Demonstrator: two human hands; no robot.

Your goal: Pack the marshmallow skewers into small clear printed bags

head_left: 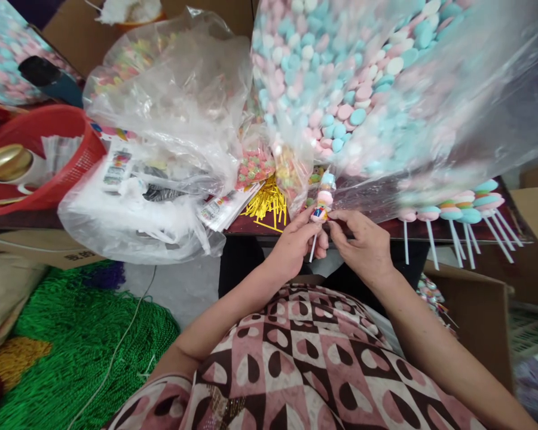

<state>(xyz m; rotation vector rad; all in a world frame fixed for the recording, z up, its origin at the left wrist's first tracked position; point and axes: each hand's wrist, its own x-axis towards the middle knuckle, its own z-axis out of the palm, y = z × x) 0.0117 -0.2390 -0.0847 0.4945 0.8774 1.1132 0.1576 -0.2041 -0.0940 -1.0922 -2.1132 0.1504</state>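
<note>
On the dark table (506,222), candy bags (349,89) (bulging) crowd both hands (320,245).

Lollipop (324,197): stacked soft-looking pieces, pale blue at top, pink and white below, small multicoloured patch near base. Thin white stick pointing down. Just right of frame centre, tilted, top leaning right. Fine detail blurred.

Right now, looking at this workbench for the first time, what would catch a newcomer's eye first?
Probably the big clear bag of pink, blue and white candies, filling the upper right. Next, the bright green cords heaped at lower left, and the red basket above them.
</note>
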